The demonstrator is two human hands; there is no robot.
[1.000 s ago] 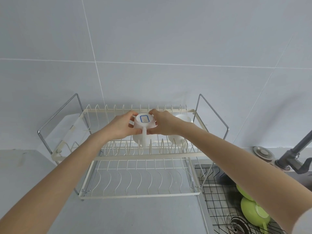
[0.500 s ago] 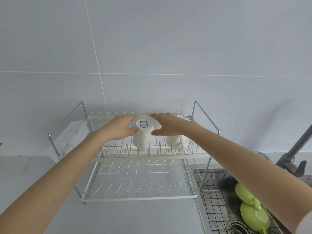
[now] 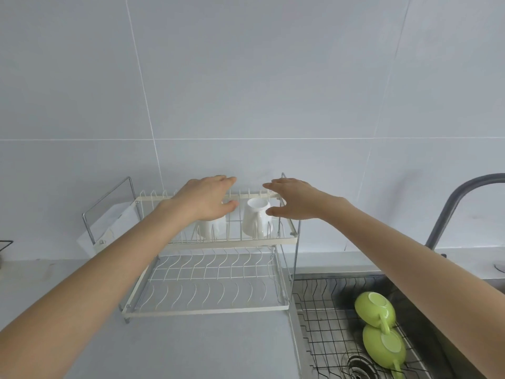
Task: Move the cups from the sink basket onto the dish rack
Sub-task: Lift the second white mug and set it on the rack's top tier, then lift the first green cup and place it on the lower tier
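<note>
Two white cups stand upside down on the top tier of the cream two-tier dish rack. One white cup shows fully, between my hands. The other white cup is partly hidden under my left hand. My left hand hovers open just above that cup. My right hand is open too, to the right of the visible cup, holding nothing. Two green cups lie upside down in the black wire sink basket at the lower right: one green cup behind, the other green cup in front.
The rack's lower tier holds nothing. A grey faucet arches over the sink at the right. The sink drain sits below the basket. Grey counter lies in front of the rack, tiled wall behind it.
Both hands have let go of the white cup with the blue label and lifted off it, fingers spread. The cup stays on the top tier, and the view has shifted right.
</note>
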